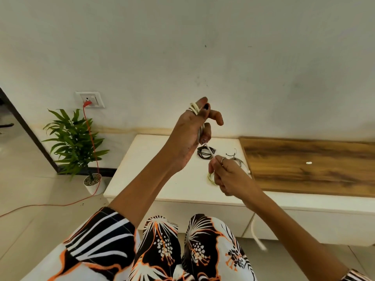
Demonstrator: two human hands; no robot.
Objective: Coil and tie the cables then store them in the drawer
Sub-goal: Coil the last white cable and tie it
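My left hand (194, 128) is raised above the white cabinet top (154, 175), with several turns of a white cable (195, 108) wound round its fingers. A taut stretch of that cable runs down to my right hand (227, 177), which pinches it. The cable's loose end (257, 238) hangs below my right forearm in front of the cabinet. On the top lie a coiled black cable (205, 153), a small black cord (232, 153), a grey coil (239, 162) and a yellowish coil (211, 177), partly hidden behind my right hand.
A wooden panel (308, 165) covers the cabinet's right part, with a small white piece (308, 163) on it. A potted plant (77, 142) stands on the floor at the left. An orange cord (91, 138) runs from the wall socket (90, 99) across the floor.
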